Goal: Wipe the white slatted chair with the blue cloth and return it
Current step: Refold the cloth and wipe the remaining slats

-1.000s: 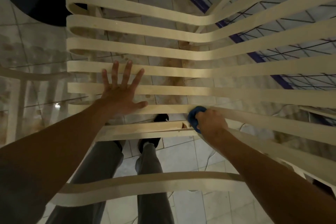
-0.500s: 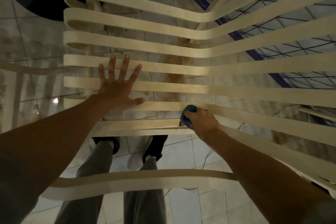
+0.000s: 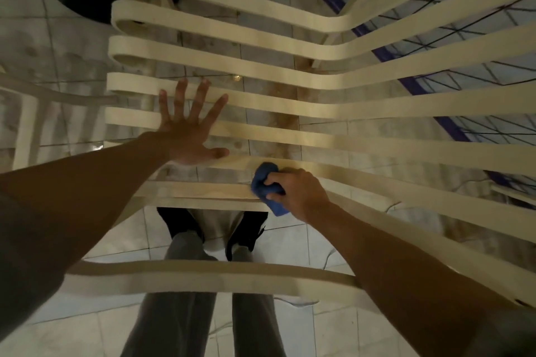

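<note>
Left hand (image 3: 188,136) lies flat, fingers spread wide, on the white slatted chair (image 3: 290,104); right hand (image 3: 298,193) grips the blue cloth (image 3: 265,182) against a nearer slat.

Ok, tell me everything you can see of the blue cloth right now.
The blue cloth is soft-looking fabric bunched into a wad. The right hand grips it, fingers curled round its middle, so one lump shows above the fingers and a corner sticks out below the hand. It presses against a near slat of the white chair. The rest is hidden in the palm.
</note>
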Motion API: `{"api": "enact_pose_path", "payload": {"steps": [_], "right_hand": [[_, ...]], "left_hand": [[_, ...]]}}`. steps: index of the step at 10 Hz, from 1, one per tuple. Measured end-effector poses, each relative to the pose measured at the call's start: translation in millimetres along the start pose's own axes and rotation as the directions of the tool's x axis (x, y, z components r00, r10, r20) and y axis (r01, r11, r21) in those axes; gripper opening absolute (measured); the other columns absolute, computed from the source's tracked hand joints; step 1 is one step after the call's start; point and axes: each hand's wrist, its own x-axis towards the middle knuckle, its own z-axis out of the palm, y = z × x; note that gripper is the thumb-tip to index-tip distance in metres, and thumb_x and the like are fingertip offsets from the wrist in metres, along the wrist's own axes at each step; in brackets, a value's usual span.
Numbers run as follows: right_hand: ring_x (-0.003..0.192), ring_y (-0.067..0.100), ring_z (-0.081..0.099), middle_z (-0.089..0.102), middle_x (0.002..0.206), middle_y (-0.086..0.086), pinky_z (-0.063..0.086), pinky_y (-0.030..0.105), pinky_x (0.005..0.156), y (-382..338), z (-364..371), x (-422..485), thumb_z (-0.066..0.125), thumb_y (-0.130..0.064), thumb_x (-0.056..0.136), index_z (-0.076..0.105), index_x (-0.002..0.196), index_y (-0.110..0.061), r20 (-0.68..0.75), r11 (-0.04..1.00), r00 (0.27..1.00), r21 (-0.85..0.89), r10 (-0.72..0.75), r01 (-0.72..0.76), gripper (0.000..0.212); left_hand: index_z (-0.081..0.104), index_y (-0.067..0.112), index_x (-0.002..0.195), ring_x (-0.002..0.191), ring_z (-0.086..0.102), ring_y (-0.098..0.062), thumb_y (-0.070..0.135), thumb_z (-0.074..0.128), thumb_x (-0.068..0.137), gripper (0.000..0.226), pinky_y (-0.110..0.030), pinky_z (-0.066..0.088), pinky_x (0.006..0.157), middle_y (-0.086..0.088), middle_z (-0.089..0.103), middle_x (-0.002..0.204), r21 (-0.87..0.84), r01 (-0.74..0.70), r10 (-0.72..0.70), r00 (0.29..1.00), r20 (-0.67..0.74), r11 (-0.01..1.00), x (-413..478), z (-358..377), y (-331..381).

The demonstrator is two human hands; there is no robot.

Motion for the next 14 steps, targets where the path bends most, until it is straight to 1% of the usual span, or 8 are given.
{"api": "enact_pose_path", "payload": {"steps": [2,4,6,7,8,10,11,14], "right_hand": [[0.097,0.034,0.059,0.061,0.109,0.013,0.039,0.034,0.072,30,-7,-24,0.051,-0.02,0.097,0.055,0.121,-0.017,-0.019,0.953,0.968,-0.168,0.251,-0.251,0.024],[0.103,0.041,0.054,0.052,0.119,0.023,0.044,0.046,0.081,17,3,-19,0.04,-0.009,0.101,0.05,0.128,-0.009,0.031,0.968,0.968,-0.047,0.248,-0.247,0.029],[0.087,0.017,0.06,0.059,0.095,0.006,0.05,0.03,0.073,-1,4,-3,0.047,-0.024,0.098,0.057,0.107,-0.009,0.051,0.972,0.975,0.074,0.218,-0.222,0.02],[0.071,-0.007,0.054,0.054,0.087,-0.005,0.037,0.011,0.057,-30,10,7,0.05,-0.022,0.098,0.059,0.119,-0.011,-0.029,0.988,0.996,0.136,0.082,-0.078,0.025],[0.091,0.024,0.058,0.059,0.105,0.007,0.034,0.029,0.068,-40,12,14,0.055,-0.023,0.096,0.057,0.12,-0.018,-0.063,0.998,0.997,0.038,0.045,-0.042,0.024],[0.102,0.031,0.061,0.06,0.113,0.01,0.046,0.037,0.079,6,-4,-8,0.054,-0.032,0.096,0.052,0.123,-0.02,0.012,0.978,0.989,-0.157,0.144,-0.141,0.029],[0.101,0.036,0.058,0.058,0.111,0.015,0.041,0.036,0.074,25,-7,-23,0.05,-0.019,0.098,0.054,0.121,-0.015,0.006,0.947,0.955,-0.126,0.298,-0.295,0.024],[0.096,0.04,0.056,0.054,0.112,0.021,0.039,0.039,0.07,-21,2,-7,0.041,-0.003,0.098,0.053,0.119,-0.009,-0.02,0.968,0.968,0.033,0.25,-0.249,0.025]], "left_hand": [[-0.041,0.042,0.141,0.131,-0.05,-0.039,0.094,0.028,0.07,0.112,-0.064,-0.027,0.105,0.0,-0.057,0.143,-0.014,-0.023,0.023,1.0,0.004,1.0,-1,-3,0],[-0.042,0.04,0.14,0.13,-0.051,-0.041,0.091,0.033,0.074,0.112,-0.066,-0.025,0.107,-0.003,-0.058,0.142,0.003,-0.008,0.008,1.0,0.007,1.0,-2,-3,2],[-0.041,0.04,0.141,0.131,-0.05,-0.041,0.09,0.034,0.075,0.112,-0.061,-0.031,0.101,-0.002,-0.059,0.141,0.002,-0.01,0.01,1.0,0.003,1.0,-2,-3,2],[-0.043,0.041,0.14,0.13,-0.051,-0.04,0.091,0.032,0.074,0.111,-0.062,-0.031,0.101,-0.001,-0.058,0.142,-0.004,-0.003,0.003,1.0,0.0,1.0,-2,-2,3],[-0.044,0.042,0.138,0.129,-0.052,-0.038,0.092,0.032,0.074,0.112,-0.062,-0.03,0.103,-0.001,-0.057,0.142,-0.003,0.0,0.0,1.0,-0.007,1.0,-2,-1,3],[-0.042,0.041,0.141,0.131,-0.051,-0.038,0.092,0.031,0.072,0.112,-0.065,-0.026,0.107,-0.001,-0.056,0.144,0.0,-0.012,0.012,1.0,-0.015,1.0,-1,0,0],[-0.042,0.04,0.141,0.132,-0.049,-0.04,0.093,0.029,0.071,0.113,-0.066,-0.025,0.107,-0.002,-0.056,0.144,0.001,-0.016,0.016,1.0,-0.014,1.0,-1,0,0],[-0.042,0.039,0.14,0.131,-0.05,-0.04,0.094,0.028,0.071,0.113,-0.069,-0.02,0.109,-0.003,-0.056,0.144,0.005,-0.006,0.006,1.0,-0.016,1.0,0,1,1]]}}
